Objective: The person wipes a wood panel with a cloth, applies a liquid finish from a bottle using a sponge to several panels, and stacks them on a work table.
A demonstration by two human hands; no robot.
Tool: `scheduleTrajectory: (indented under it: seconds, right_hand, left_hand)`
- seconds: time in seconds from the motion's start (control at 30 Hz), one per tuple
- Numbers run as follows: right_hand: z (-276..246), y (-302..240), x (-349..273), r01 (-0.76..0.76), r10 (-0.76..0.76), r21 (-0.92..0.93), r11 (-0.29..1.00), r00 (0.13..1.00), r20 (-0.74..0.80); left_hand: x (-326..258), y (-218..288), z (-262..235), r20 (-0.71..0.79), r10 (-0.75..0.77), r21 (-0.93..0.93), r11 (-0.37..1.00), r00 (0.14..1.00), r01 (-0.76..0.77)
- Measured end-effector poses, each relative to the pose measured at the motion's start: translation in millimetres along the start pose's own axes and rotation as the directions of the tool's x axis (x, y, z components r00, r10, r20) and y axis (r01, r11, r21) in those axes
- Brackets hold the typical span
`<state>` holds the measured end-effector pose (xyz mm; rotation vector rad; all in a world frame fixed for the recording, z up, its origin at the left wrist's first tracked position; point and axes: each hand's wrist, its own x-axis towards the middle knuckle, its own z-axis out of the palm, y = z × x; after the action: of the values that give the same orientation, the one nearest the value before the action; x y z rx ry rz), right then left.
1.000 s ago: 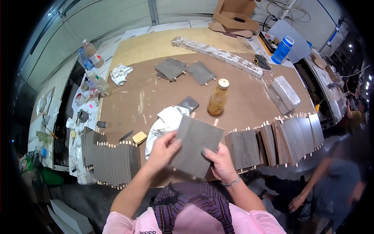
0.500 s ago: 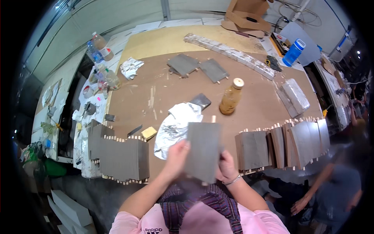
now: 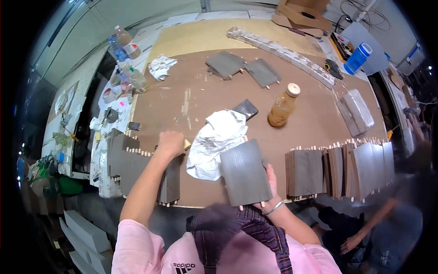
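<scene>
My right hand (image 3: 273, 187) grips the right edge of a flat grey wooden panel (image 3: 246, 173), which is tilted over the front of the table. Short wooden dowel pegs stick out of the panel's ends. My left hand (image 3: 171, 143) is closed low over the tabletop, and its fingertips are hidden. Just right of that hand shows part of a small yellow block (image 3: 186, 144). A crumpled white cloth (image 3: 212, 146) with dark smudges lies behind the panel, beside a dark grey block (image 3: 246, 109).
Stacks of dowelled panels stand along the front edge, left (image 3: 132, 166) and right (image 3: 308, 173). A jar of amber liquid (image 3: 282, 109) is beyond the cloth. Loose panels (image 3: 224, 64) and a long stained bar (image 3: 283, 57) lie farther back. Another person's hand (image 3: 350, 244) is at lower right.
My left hand has let go of the panel and moved left onto the spot by the yellow block and dark knife. The panel has tilted, held by my right hand alone. The view has shifted slightly.
</scene>
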<state>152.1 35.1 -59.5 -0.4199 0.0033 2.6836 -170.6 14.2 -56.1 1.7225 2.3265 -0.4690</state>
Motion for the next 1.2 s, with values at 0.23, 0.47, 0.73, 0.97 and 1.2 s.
scheduleTrajectory:
  seconds: [0.23,0.47,0.73,0.97,1.2]
  right_hand:
    - [4.6,-7.2,10.2,0.044,-0.044,0.148,0.988,0.999,-0.005]
    - [13.1,-11.2,22.1,0.139,-0.137,0.034,0.99,0.989,-0.061]
    - [28.5,-19.1,22.2,0.189,-0.201,-0.118,0.975,0.974,-0.102]
    - [34.8,-22.5,20.9,0.269,-0.296,-0.156,0.95,0.935,-0.193]
    - [40.0,-22.3,20.6,0.3,-0.317,-0.133,0.945,0.938,-0.14]
  left_hand:
    - [-31.3,16.1,-53.4,-0.21,-0.129,-0.243,0.967,0.969,0.075]
    - [-96.2,107.4,-60.8,-0.401,0.08,-0.893,0.189,0.912,-0.409]
    - [-113.2,152.1,-66.2,-0.753,0.237,-0.49,0.422,0.614,-0.763]
    - [-120.0,134.4,-51.2,-0.74,0.307,-0.357,0.576,0.599,-0.736]
    - [-116.2,152.5,-66.9,-0.807,0.274,-0.315,0.548,0.523,-0.775]
